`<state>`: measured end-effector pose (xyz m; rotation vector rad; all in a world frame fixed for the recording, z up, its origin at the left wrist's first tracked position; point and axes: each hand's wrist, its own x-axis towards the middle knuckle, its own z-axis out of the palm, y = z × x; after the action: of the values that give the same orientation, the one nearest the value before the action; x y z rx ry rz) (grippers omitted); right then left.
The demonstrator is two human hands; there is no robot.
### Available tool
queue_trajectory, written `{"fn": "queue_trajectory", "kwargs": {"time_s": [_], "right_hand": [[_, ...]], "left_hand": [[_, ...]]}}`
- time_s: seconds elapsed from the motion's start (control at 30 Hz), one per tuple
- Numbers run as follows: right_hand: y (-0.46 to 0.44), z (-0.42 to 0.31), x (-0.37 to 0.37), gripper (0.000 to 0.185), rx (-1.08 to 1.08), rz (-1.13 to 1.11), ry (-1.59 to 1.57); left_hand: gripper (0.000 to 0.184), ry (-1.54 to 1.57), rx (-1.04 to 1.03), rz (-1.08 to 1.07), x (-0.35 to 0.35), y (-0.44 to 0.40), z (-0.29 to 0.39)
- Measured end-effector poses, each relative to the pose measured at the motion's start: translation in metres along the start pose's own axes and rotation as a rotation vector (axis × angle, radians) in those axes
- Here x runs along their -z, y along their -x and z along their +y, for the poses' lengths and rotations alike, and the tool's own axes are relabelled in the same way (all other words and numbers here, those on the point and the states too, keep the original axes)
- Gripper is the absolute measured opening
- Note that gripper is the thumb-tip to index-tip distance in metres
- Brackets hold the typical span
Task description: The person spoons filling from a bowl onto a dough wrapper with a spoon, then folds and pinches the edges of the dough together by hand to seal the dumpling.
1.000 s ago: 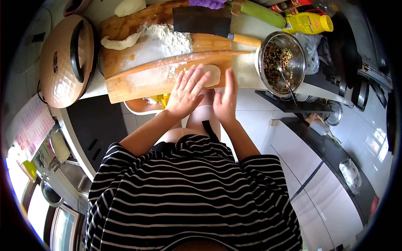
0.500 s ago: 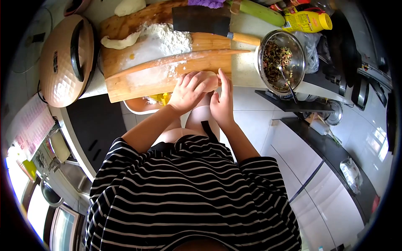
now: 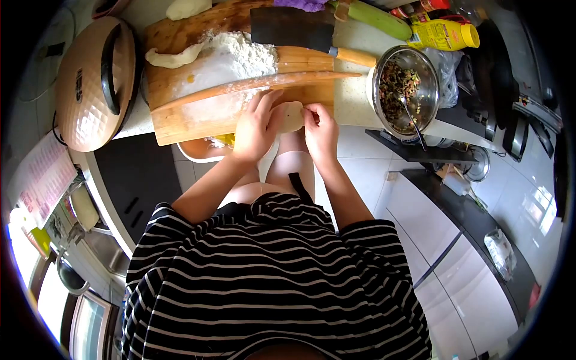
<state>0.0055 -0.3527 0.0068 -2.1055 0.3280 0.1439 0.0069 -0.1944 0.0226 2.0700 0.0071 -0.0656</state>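
Observation:
A small, pale, rounded piece of dough (image 3: 292,117) is between my hands at the front edge of the wooden board. My left hand (image 3: 254,129) holds its left side, the fingers fairly straight and the thumb against it. On the other side, my right hand (image 3: 321,131) pinches the dough's edge between thumb and fingers. Behind them a long wooden rolling pin (image 3: 252,84) lies across the floury cutting board (image 3: 171,129). Loose white flour (image 3: 246,57) is heaped beyond it, beside a strip of dough (image 3: 174,58).
A cleaver (image 3: 294,29) lies at the board's back right. To the right stands a metal bowl (image 3: 427,90) of chopped filling with a spoon. A round electric griddle (image 3: 93,90) is at left. A green gourd (image 3: 372,18) and yellow bottle (image 3: 444,35) lie behind.
My left hand has drawn back leftward off the dough, uncovering its pale face. My right fingers, straight before, have bent into a pinch on its edge.

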Motion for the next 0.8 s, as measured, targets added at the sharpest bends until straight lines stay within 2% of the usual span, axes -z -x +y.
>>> {"fn": "queue_trajectory", "kwargs": {"time_s": [0.07, 0.1, 0.17, 0.27, 0.3, 0.4, 0.6, 0.8], "right_hand": [[0.000, -0.006, 0.001, 0.008, -0.015, -0.018, 0.015], [0.002, -0.010, 0.002, 0.014, 0.087, 0.040, 0.094], [0.010, -0.018, 0.005, 0.027, 0.292, 0.151, 0.251], [0.026, -0.015, 0.009, 0.045, 0.539, 0.003, 0.293], [0.032, -0.014, 0.010, 0.055, 0.518, -0.136, 0.360], [0.036, 0.004, 0.003, 0.062, 0.494, -0.221, 0.401], [0.037, 0.014, -0.005, 0.066, 0.460, -0.184, 0.441], [0.034, 0.011, 0.000, 0.063, 0.464, -0.205, 0.387]], "left_hand": [[0.044, -0.188, -0.223, 0.013, 0.005, 0.014, -0.004], [0.053, -0.267, -0.267, -0.025, 0.003, 0.023, -0.005], [0.066, -0.486, -0.260, -0.176, 0.001, 0.042, -0.001], [0.075, -0.545, -0.225, -0.245, -0.007, 0.048, -0.010], [0.077, -0.536, -0.214, -0.254, -0.009, 0.046, -0.012], [0.076, -0.554, -0.243, -0.271, -0.007, 0.044, -0.017], [0.071, -0.594, -0.271, -0.244, -0.009, 0.042, -0.022], [0.074, -0.474, -0.269, -0.237, -0.007, 0.041, -0.023]]}}
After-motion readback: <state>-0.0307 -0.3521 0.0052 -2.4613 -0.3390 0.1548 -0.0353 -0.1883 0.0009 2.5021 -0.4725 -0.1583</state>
